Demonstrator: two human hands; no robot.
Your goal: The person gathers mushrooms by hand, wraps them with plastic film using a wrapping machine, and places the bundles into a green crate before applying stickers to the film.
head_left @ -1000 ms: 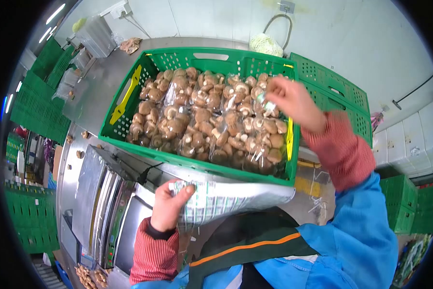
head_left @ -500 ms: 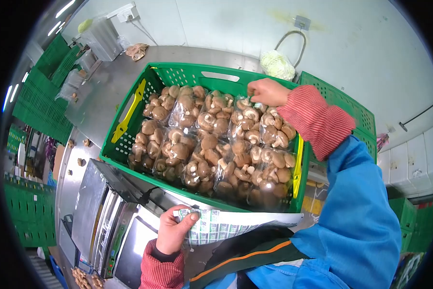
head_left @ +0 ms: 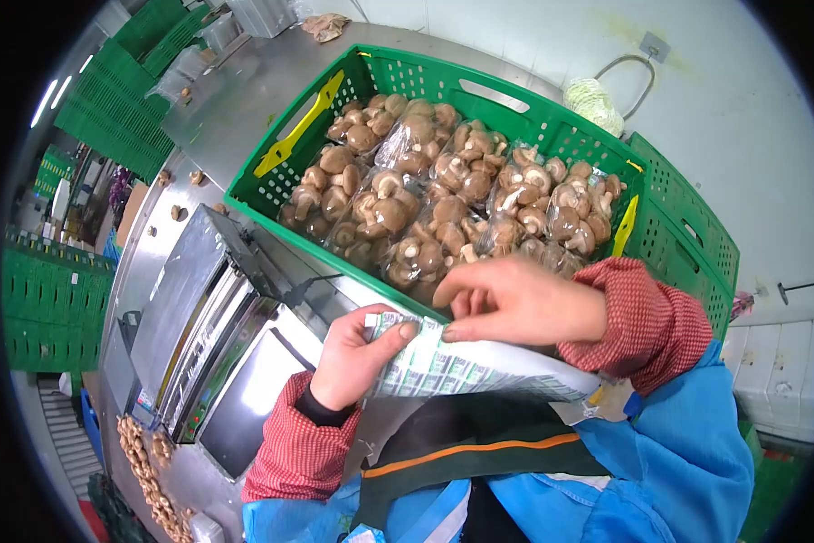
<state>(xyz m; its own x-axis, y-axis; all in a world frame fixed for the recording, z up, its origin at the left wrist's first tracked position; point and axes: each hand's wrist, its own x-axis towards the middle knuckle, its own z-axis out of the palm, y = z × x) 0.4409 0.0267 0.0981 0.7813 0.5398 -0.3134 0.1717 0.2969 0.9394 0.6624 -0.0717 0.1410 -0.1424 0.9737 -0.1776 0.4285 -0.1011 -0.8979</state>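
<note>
A sheet of green-and-white printed sticker labels (head_left: 456,366) stretches across in front of me, below the crate's near edge. My left hand (head_left: 354,358) pinches its left end, thumb on the printed face. Bent over the sheet's upper edge, my right hand (head_left: 532,303) has its thumb and curled fingers closed at the labels, near the left thumb. Just beyond, a green plastic crate (head_left: 285,231) with yellow handles holds several clear packs of brown mushrooms (head_left: 461,172). My right hand and forearm cover part of the crate's near right corner.
Left of the crate stands a metal machine (head_left: 217,335) with a shiny flat plate. Loose mushrooms (head_left: 144,471) lie at its lower left, others on the metal table (head_left: 235,109). Another green crate (head_left: 687,235) sits to the right. Green crates (head_left: 58,308) are stacked far left.
My right hand has come back from the packs at the crate's far side to the label sheet. My left hand still holds the sheet. The view has shifted, putting the crate higher and farther right.
</note>
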